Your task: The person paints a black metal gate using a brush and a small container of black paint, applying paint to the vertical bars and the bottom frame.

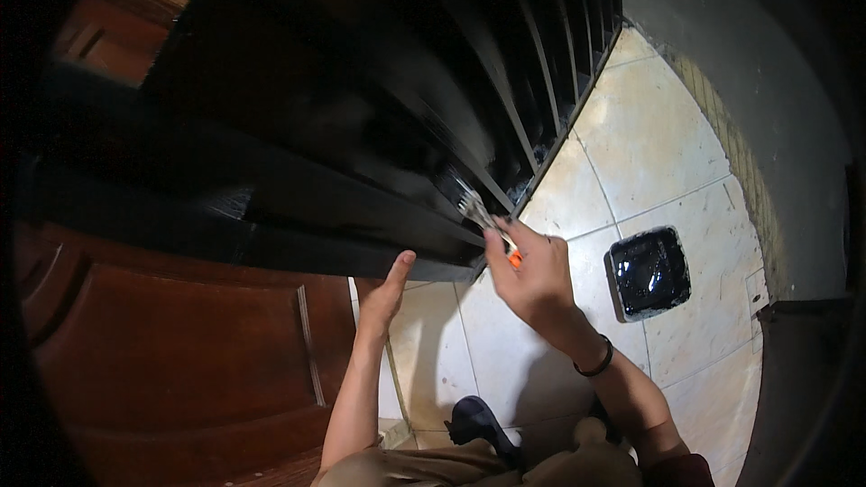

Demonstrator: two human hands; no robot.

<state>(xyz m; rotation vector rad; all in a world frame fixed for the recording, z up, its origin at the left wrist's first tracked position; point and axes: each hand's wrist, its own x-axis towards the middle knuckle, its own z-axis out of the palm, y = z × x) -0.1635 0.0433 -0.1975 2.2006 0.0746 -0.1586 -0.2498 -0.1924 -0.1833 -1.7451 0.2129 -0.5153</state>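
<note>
A black metal gate (316, 162) with ribbed panels and upright bars fills the upper left, its surface glossy in places. My right hand (537, 280) is closed around a paintbrush (474, 207) with an orange spot on its handle. The bristles touch the black metal between two ribs near the lower edge. My left hand (383, 302) is at the gate's near edge, thumb up against it and fingers hidden behind, gripping it. To the right of my right hand, a square tray of glossy black paint (649, 272) sits on the floor.
Light tiles (649, 126) cover the floor, with dark specks on them. A brown panelled wooden door (189, 361) stands at the lower left. The grey wall (740, 63) rises on the right. My dark shoe (478, 419) shows at the bottom.
</note>
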